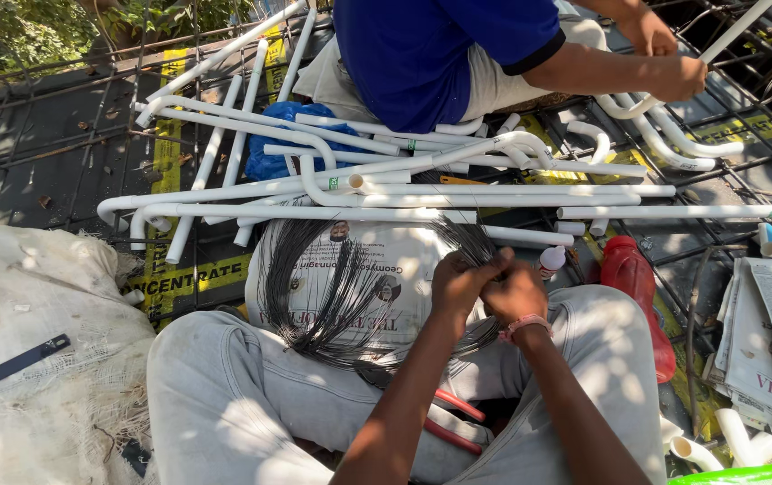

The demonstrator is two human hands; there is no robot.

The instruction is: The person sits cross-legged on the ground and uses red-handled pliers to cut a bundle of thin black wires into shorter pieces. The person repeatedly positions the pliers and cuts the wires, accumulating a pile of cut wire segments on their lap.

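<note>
Over a newspaper (377, 269), the left hand (458, 286) and right hand (516, 296) pinch black wires (332, 287), fingers together on the strands, a red bottle (633, 283) just right, white pipes (386, 193) beyond, pliers (453, 422) nearer.

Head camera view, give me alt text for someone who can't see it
Two hands, the left hand and the right hand, pinch strands of a black wire bundle over the person's lap. Beyond lie white bent pipes and a co-worker's hand gripping one.

left hand (460, 286), right hand (514, 292), touching, fingers pinched shut
</note>
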